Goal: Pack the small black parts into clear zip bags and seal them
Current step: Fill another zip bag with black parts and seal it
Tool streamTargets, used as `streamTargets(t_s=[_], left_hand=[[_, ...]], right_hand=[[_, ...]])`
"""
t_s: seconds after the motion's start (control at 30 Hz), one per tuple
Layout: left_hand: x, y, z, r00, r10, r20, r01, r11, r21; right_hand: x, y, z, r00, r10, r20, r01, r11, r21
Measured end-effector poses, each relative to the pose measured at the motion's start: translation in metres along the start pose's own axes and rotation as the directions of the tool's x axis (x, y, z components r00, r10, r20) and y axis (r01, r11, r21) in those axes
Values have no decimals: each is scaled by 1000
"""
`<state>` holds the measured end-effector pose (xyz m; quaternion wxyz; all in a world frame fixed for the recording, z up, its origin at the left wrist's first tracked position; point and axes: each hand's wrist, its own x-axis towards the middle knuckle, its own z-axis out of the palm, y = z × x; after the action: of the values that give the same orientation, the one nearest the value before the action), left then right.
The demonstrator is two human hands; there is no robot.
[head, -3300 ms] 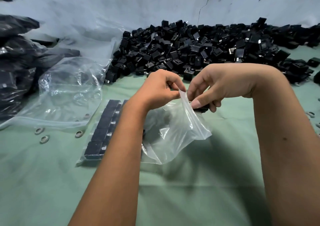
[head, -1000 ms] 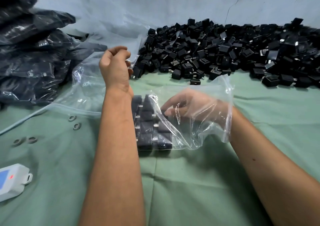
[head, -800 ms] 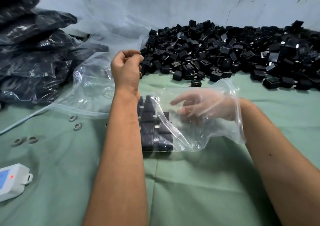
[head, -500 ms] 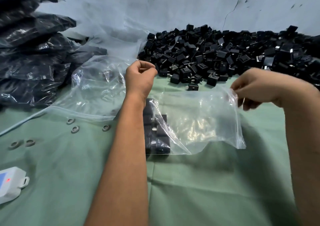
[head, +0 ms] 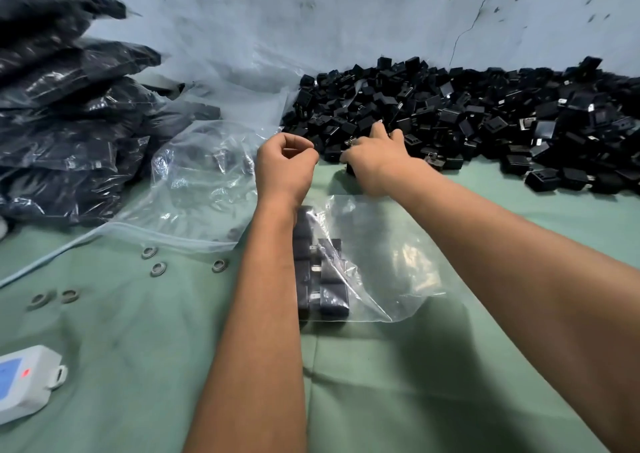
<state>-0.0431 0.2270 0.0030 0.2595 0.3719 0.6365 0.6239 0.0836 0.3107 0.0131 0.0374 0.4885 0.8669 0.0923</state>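
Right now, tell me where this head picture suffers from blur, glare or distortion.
Head view: the stacked dark bags at the upper left are motion-smeared; glare streaks the clear zip bag and the loose plastic; wide-angle stretch enlarges both forearms at the frame's bottom; the right hand at the black parts pile looks slightly soft.
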Motion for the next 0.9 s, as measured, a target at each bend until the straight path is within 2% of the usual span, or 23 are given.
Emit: streamTargets(t_s=[0.1, 0.17, 0.2, 0.27, 0.33, 0.37, 0.47, 0.57, 0.73, 0.9], left_hand=[[1, -1, -1, 1000, -3, -6, 3, 1000, -3], [0, -2, -1, 1000, 2, 3, -2, 1000, -2], [0, -2, -1, 1000, 11, 13, -11, 1000, 6], [-2, -2, 3, 997, 50, 62, -53, 997, 50], [-8, -1, 9, 977, 120, 179, -139, 986, 96], [-12, 0, 14, 952, 160, 262, -197, 973, 121], [-29, 6, 36, 811, 236, 535, -391, 900, 195], [-46, 10, 56, 670, 228, 706, -505, 838, 208], [-62, 9, 69, 607, 163, 778, -503, 837, 216], [-70, 13, 79, 556, 157, 816, -554, 802, 223]], right_hand=[[-1, -5, 12, 996, -6, -94, 2, 999, -45], [-8, -4, 12, 988, -36, -149, 35, 999, -4], [-12, -1, 9, 984, -31, -178, 43, 997, 60], [-25, 12, 0, 967, 72, -243, 10, 946, 324], [-45, 31, -12, 933, 236, -271, -30, 803, 595], [-57, 42, -17, 916, 302, -263, -56, 747, 663], [-95, 67, -25, 900, 421, -115, -236, 691, 683], [-118, 82, -28, 904, 407, 131, -397, 681, 616], [-131, 110, -30, 870, 287, 402, -478, 695, 538], [-142, 135, -25, 839, 286, 462, -514, 694, 504]])
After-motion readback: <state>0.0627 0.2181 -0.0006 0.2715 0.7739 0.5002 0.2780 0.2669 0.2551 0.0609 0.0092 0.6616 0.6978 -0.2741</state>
